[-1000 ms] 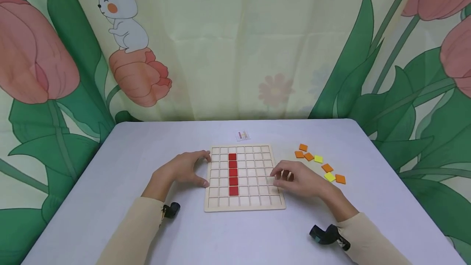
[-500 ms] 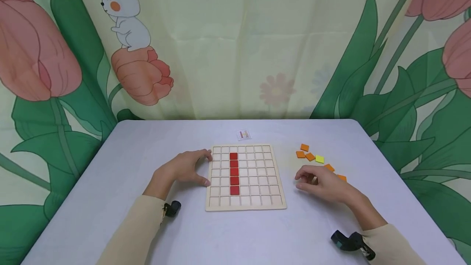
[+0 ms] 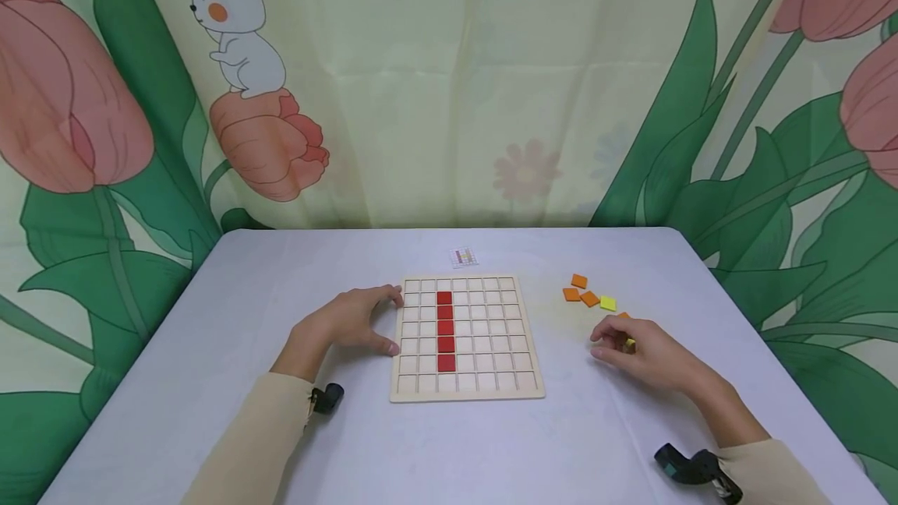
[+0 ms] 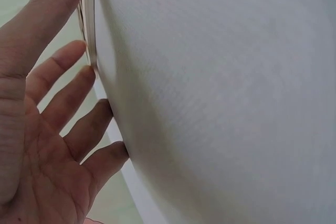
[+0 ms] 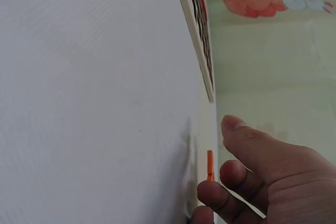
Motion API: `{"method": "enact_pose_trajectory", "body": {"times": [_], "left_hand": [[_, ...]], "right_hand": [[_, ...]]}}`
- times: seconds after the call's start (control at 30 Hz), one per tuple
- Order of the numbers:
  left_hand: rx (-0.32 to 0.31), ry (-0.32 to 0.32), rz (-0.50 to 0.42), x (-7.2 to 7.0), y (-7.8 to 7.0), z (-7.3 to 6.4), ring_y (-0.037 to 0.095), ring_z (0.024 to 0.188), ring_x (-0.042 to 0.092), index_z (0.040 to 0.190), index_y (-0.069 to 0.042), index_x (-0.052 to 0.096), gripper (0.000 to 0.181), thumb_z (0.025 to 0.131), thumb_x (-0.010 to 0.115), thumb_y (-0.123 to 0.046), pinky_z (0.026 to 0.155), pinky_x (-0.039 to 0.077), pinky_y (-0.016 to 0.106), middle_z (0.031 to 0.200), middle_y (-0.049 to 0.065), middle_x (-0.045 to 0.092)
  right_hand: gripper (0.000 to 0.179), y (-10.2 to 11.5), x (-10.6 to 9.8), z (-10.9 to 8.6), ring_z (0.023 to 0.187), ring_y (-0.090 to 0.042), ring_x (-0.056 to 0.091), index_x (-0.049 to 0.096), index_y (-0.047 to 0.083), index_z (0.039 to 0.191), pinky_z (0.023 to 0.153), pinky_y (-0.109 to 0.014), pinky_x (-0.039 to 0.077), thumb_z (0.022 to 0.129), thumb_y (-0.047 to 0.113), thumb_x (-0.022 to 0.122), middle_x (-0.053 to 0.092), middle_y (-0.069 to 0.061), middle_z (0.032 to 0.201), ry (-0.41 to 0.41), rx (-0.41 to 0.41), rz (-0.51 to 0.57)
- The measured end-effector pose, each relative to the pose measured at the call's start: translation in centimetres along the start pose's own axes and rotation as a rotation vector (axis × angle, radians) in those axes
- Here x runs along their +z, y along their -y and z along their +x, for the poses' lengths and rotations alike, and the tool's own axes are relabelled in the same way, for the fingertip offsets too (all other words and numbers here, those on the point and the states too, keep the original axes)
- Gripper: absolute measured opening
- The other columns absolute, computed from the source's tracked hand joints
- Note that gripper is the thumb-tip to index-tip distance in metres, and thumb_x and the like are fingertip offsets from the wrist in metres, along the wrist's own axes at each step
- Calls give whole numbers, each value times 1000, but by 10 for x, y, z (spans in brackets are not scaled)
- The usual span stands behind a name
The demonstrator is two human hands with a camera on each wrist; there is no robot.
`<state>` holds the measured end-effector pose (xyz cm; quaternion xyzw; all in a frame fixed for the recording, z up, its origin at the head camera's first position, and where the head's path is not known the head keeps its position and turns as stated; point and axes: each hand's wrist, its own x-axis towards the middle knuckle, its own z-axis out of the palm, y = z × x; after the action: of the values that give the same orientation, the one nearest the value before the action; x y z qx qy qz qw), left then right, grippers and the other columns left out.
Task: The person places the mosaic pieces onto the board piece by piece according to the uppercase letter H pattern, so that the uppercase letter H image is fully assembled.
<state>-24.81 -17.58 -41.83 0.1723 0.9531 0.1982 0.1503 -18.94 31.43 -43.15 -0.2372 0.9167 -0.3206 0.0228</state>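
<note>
A wooden grid board (image 3: 494, 394) lies mid-table with a column of red tiles (image 3: 445, 327) in its left part. My left hand (image 3: 344, 322) rests at the board's left edge, thumb and fingertips spread along the rim; the left wrist view shows the hand (image 4: 58, 129) with fingers extended. My right hand (image 3: 648, 353) hovers among the loose tiles right of the board, fingers loosely bent, thumb apart from them. A yellow tile (image 3: 630, 344) shows partly behind its fingers, and an orange tile (image 3: 624, 316) peeks out above. In the right wrist view nothing shows between thumb and fingers.
Behind the right hand lie more orange tiles (image 3: 571, 294) and a yellow tile (image 3: 607, 303). A small printed card (image 3: 463, 257) with a coloured grid lies beyond the board. The white table (image 3: 337, 256) ends at a floral curtain (image 3: 421, 100).
My right hand has moved right from the board's right edge to the loose tiles, now covering some of the nearer ones. My left hand stays at the board's left edge.
</note>
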Motion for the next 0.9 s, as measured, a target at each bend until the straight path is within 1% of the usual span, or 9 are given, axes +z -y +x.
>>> {"method": "enact_pose_trajectory", "body": {"times": [0.17,0.3,0.4,0.63,0.73,0.9], "left_hand": [[12,-2,-2,0,0,0,28,146,44,127,-30,59,73,66,96,-48,116,39,52,160,-2,45],[14,-1,-3,0,0,0,28,146,43,127,-30,59,73,67,96,-48,116,39,52,161,-2,45],[17,-5,-2,0,-1,0,29,146,44,128,-29,59,73,67,95,-48,117,39,52,160,-1,45],[21,-9,-6,2,1,1,29,146,44,127,-30,58,72,67,95,-47,116,39,52,160,0,46],[19,-13,-3,3,3,1,30,146,44,127,-30,58,72,67,95,-47,116,39,53,160,0,46],[18,-17,0,3,3,2,30,144,46,128,-31,58,73,67,96,-47,115,40,52,159,1,46]], "right_hand": [[16,-8,-4,-6,78,-7,56,68,19,103,67,-22,49,91,19,79,58,8,83,-21,48,-14],[15,-12,-7,-9,77,-9,55,69,16,104,65,-22,48,92,18,78,58,7,84,-41,40,4],[15,-14,-9,-11,77,-8,54,69,15,105,66,-22,47,93,18,78,58,7,85,-56,40,-5],[22,-25,-15,-15,79,-10,54,68,14,109,67,-22,49,91,16,80,58,3,86,-68,125,-58],[27,-29,-18,-16,83,-12,54,69,13,113,69,-21,50,89,16,81,60,1,93,-90,127,-82],[35,-33,-23,-17,88,-16,53,69,14,119,70,-21,50,88,22,83,63,-2,108,-115,137,-99]]}}
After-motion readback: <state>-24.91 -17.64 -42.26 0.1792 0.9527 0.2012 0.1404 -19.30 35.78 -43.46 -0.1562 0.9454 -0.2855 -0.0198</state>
